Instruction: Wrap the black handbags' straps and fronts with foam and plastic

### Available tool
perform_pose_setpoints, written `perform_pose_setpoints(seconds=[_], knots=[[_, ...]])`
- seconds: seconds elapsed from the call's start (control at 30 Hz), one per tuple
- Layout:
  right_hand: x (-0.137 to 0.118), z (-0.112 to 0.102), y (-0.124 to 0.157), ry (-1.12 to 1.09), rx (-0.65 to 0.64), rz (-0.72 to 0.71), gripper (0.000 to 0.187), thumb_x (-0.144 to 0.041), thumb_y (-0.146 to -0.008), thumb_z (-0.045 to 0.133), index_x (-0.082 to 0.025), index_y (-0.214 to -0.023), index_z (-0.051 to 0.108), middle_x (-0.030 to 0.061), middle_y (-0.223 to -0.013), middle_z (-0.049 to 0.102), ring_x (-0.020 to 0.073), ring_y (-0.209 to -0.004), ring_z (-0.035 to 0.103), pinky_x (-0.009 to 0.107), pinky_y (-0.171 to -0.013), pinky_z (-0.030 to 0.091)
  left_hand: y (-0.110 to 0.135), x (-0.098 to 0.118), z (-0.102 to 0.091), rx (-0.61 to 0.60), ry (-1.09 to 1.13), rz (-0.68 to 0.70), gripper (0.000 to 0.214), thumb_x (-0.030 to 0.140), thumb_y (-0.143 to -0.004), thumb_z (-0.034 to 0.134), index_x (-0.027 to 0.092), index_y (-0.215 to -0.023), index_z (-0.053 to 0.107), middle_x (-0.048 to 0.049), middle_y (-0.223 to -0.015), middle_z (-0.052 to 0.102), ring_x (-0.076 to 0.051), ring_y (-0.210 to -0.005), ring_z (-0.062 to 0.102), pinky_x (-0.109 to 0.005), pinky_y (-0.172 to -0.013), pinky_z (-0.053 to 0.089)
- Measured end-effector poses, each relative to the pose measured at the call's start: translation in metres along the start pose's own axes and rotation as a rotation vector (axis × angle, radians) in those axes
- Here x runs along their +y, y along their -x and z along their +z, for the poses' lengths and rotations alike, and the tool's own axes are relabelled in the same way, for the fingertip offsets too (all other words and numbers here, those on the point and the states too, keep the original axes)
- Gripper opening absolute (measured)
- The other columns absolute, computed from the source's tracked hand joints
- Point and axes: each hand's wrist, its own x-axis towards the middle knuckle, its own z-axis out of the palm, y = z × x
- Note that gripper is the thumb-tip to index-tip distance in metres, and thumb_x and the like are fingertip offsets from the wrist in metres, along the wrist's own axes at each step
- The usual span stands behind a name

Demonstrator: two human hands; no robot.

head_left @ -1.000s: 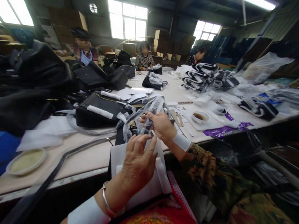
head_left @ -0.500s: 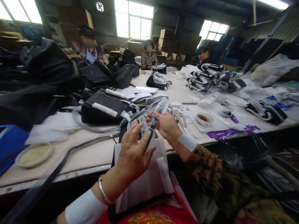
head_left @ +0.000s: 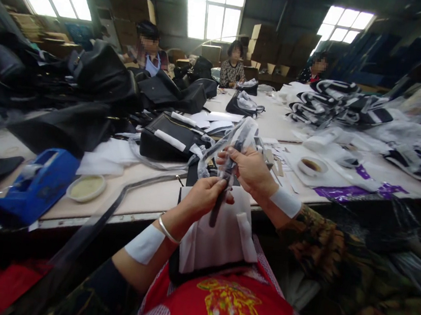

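Observation:
My left hand (head_left: 203, 197) is closed, its thumb and fingers pinching a black strap (head_left: 216, 213) with clear plastic about it. Just above, my right hand (head_left: 252, 172) grips the same strap, where a clear plastic sleeve (head_left: 247, 130) loops up over the fingers. Beneath both hands a black bag, mostly covered by white wrapping sheet (head_left: 203, 243), leans between my lap and the table edge. A long plastic-covered strap (head_left: 119, 195) runs from near the bag across the table and down to the lower left.
Left on the table (head_left: 152, 191) are a blue tape dispenser (head_left: 48, 183), a shallow dish (head_left: 86, 188) and piled black bags (head_left: 101, 75). A wrapped black bag (head_left: 169, 137) lies ahead. To the right are a bowl of brown liquid (head_left: 312, 166) and stacked black-and-white pieces (head_left: 320, 102). Several people sit opposite.
My left hand, fingers spread before, has closed on the strap below my right hand. The strap's dark end now hangs beneath both hands. The view has shifted left and down.

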Motion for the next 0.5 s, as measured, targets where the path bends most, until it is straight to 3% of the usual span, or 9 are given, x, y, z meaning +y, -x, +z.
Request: perform_pose_setpoints(seconds=[0.33,0.5], knots=[[0.023,0.012,0.014,-0.057,-0.045,0.019,0.019,-0.029,-0.077,0.076,-0.017,-0.086,0.063,0.0027,-0.073,0.073,0.0164,-0.063,0.070,0.024,-0.052,0.055,0.004,-0.004,0.007,0.175,0.245,-0.046,0.035,0.051,-0.088,0.061,0.016,-0.089,0.057,-0.0016,-0.067,0.065,-0.013,-0.054,0.063,-0.025,-0.055,0.052],[0.021,0.018,0.016,-0.087,-0.097,0.070,0.016,-0.028,-0.082,0.072,-0.016,-0.090,0.064,0.0042,-0.074,0.073,0.0185,-0.063,0.071,0.023,-0.048,0.052,0.012,-0.004,-0.003,0.209,0.120,-0.008,0.032,0.049,-0.089,0.058,0.019,-0.080,0.053,0.0077,-0.055,0.044,-0.005,-0.039,0.034,-0.017,-0.038,0.026]])
